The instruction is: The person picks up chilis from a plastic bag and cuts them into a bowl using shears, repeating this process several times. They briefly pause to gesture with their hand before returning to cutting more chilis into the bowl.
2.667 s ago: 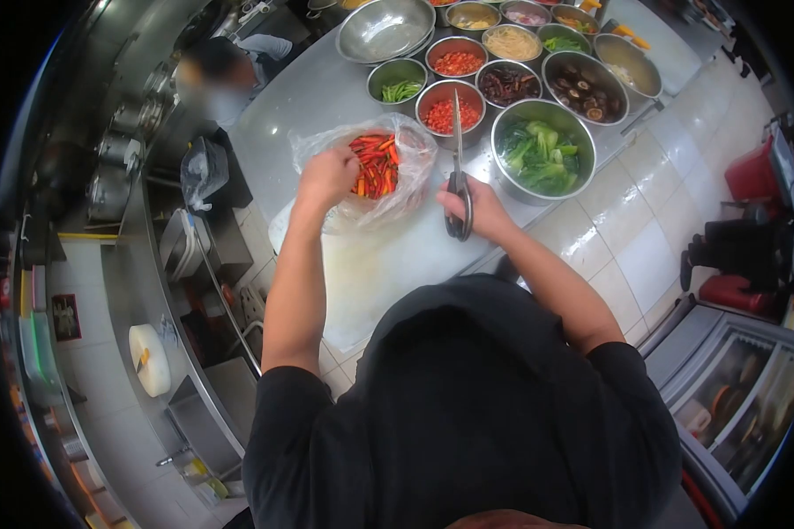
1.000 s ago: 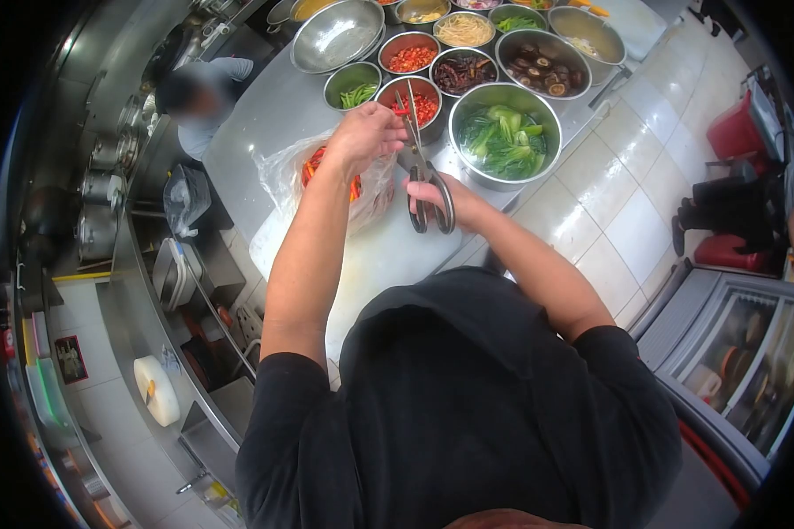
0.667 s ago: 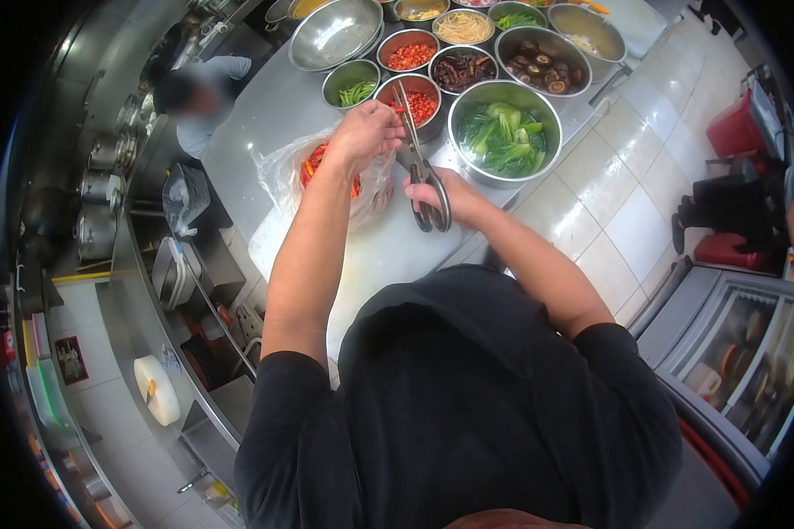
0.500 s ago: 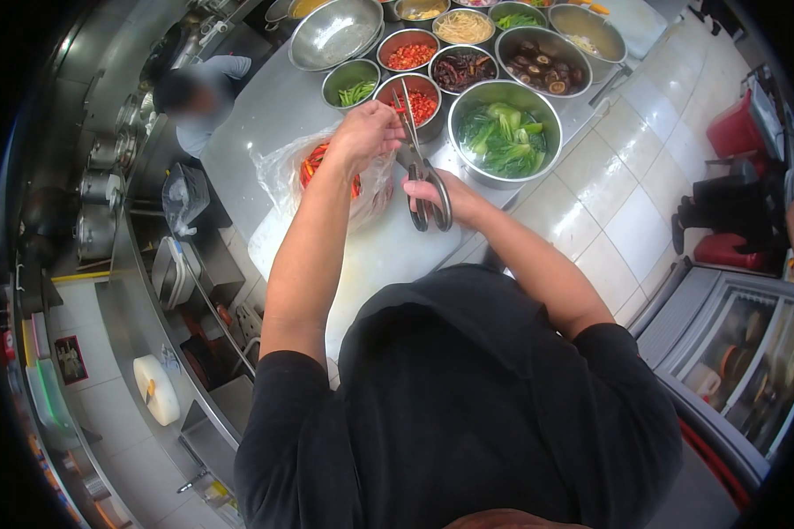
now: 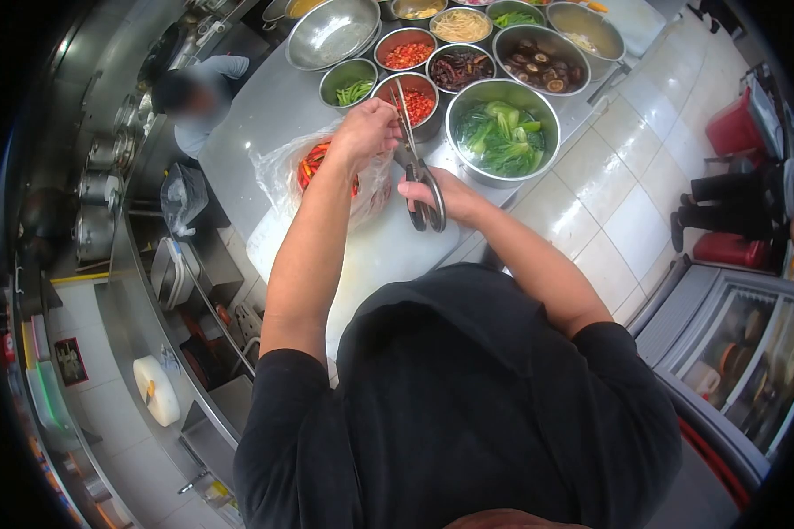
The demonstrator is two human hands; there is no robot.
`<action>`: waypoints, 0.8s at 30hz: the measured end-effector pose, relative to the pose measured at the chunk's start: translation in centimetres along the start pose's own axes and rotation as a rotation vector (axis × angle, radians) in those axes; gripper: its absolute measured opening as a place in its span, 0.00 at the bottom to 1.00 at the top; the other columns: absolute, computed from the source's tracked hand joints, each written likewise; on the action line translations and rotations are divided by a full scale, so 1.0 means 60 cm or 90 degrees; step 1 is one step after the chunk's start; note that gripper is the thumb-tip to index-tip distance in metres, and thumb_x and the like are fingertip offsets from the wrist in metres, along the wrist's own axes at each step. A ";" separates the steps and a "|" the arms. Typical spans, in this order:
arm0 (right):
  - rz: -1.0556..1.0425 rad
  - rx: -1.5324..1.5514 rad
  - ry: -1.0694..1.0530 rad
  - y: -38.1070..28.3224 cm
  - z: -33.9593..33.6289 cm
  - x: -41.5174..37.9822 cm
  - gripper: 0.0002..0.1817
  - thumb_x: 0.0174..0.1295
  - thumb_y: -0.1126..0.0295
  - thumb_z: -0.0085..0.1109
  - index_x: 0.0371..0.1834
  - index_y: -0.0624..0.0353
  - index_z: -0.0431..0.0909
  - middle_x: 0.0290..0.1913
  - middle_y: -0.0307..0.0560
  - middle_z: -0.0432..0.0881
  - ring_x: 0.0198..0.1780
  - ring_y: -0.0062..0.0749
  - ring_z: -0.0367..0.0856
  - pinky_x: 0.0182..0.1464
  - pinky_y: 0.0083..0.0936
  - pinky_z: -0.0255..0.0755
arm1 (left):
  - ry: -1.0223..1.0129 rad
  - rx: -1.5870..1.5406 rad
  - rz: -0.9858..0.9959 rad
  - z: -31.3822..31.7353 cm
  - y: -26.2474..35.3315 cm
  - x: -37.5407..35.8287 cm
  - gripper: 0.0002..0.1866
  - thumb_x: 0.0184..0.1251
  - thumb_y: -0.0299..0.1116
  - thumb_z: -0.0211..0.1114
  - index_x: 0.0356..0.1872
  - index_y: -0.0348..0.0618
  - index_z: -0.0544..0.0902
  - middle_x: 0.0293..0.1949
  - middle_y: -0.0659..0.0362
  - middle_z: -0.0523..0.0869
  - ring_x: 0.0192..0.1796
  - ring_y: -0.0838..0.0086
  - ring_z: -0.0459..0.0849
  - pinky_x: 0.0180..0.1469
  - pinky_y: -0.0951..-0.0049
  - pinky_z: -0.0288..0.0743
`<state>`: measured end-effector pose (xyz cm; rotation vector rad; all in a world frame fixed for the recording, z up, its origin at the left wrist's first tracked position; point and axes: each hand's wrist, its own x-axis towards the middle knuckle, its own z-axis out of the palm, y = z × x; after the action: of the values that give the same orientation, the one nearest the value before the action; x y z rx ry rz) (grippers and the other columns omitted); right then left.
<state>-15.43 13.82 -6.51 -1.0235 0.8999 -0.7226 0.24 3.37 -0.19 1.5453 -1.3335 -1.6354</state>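
I see scissors (image 5: 417, 159) blades now shut; right hand (image 5: 441, 194) squeezes handles, left hand (image 5: 364, 132) still pinches chilli over bowl (image 5: 415, 101).

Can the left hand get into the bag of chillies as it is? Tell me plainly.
Probably yes. The left hand hovers right beside the bag of chillies, whose mouth looks open, and nothing lies between. The scissors are in the right hand, off to the side.

Your one head camera looks steeply down over your own torso (fisheye, dark corners), close above the table (image 5: 273, 106), facing forward along its bowls (image 5: 501, 132).
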 end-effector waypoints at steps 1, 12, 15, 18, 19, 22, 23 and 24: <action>-0.007 -0.006 0.007 0.003 -0.002 0.000 0.24 0.59 0.50 0.65 0.45 0.60 0.77 0.28 0.41 0.79 0.29 0.22 0.76 0.31 0.21 0.70 | 0.004 0.002 0.002 0.002 0.000 0.000 0.06 0.70 0.35 0.54 0.41 0.46 0.75 0.37 0.61 0.81 0.40 0.75 0.80 0.43 0.73 0.74; -0.002 -0.003 0.023 -0.009 0.001 -0.010 0.24 0.59 0.50 0.67 0.43 0.61 0.76 0.26 0.39 0.78 0.28 0.22 0.77 0.30 0.23 0.71 | 0.006 0.034 0.003 0.004 0.003 0.000 0.06 0.71 0.37 0.54 0.40 0.48 0.76 0.36 0.64 0.80 0.40 0.77 0.79 0.42 0.74 0.72; 0.003 -0.002 0.035 -0.008 -0.001 -0.005 0.23 0.59 0.50 0.67 0.41 0.60 0.76 0.26 0.39 0.78 0.28 0.21 0.77 0.30 0.21 0.71 | -0.003 0.048 -0.004 0.005 0.002 0.002 0.07 0.71 0.37 0.54 0.40 0.48 0.76 0.36 0.64 0.81 0.41 0.77 0.79 0.43 0.74 0.72; -0.033 -0.028 0.040 0.007 -0.004 -0.001 0.24 0.58 0.49 0.68 0.41 0.59 0.76 0.26 0.39 0.78 0.27 0.21 0.76 0.30 0.21 0.71 | -0.001 0.049 0.000 0.003 0.003 0.001 0.07 0.71 0.38 0.54 0.41 0.47 0.76 0.37 0.63 0.81 0.42 0.77 0.79 0.44 0.74 0.72; -0.032 -0.027 0.041 0.011 -0.003 0.001 0.25 0.57 0.49 0.69 0.41 0.59 0.76 0.26 0.39 0.78 0.27 0.21 0.76 0.29 0.21 0.71 | 0.002 0.056 0.008 0.004 0.005 -0.002 0.08 0.71 0.38 0.54 0.42 0.47 0.76 0.38 0.63 0.81 0.42 0.77 0.80 0.44 0.74 0.73; -0.024 -0.022 0.049 0.016 -0.003 0.003 0.25 0.57 0.49 0.70 0.42 0.59 0.76 0.26 0.39 0.78 0.26 0.21 0.76 0.29 0.21 0.71 | 0.019 0.064 0.023 0.009 0.011 -0.011 0.10 0.71 0.37 0.54 0.44 0.44 0.77 0.39 0.61 0.83 0.42 0.75 0.82 0.42 0.73 0.75; -0.020 -0.016 0.054 0.013 0.000 0.003 0.25 0.57 0.49 0.69 0.42 0.59 0.76 0.26 0.39 0.78 0.26 0.21 0.76 0.29 0.21 0.71 | 0.031 0.064 0.026 0.008 0.014 -0.017 0.10 0.71 0.37 0.55 0.44 0.42 0.78 0.39 0.60 0.83 0.42 0.74 0.83 0.42 0.73 0.76; -0.018 -0.011 0.054 0.010 0.006 0.005 0.24 0.57 0.50 0.69 0.42 0.59 0.76 0.26 0.39 0.78 0.26 0.21 0.76 0.28 0.21 0.70 | 0.048 0.076 0.062 0.003 0.014 -0.027 0.11 0.71 0.36 0.55 0.44 0.41 0.78 0.40 0.60 0.84 0.42 0.74 0.84 0.41 0.73 0.77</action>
<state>-14.91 13.91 -7.06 -1.0285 0.9690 -0.7876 0.22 4.54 1.23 1.5679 -1.4644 -1.4486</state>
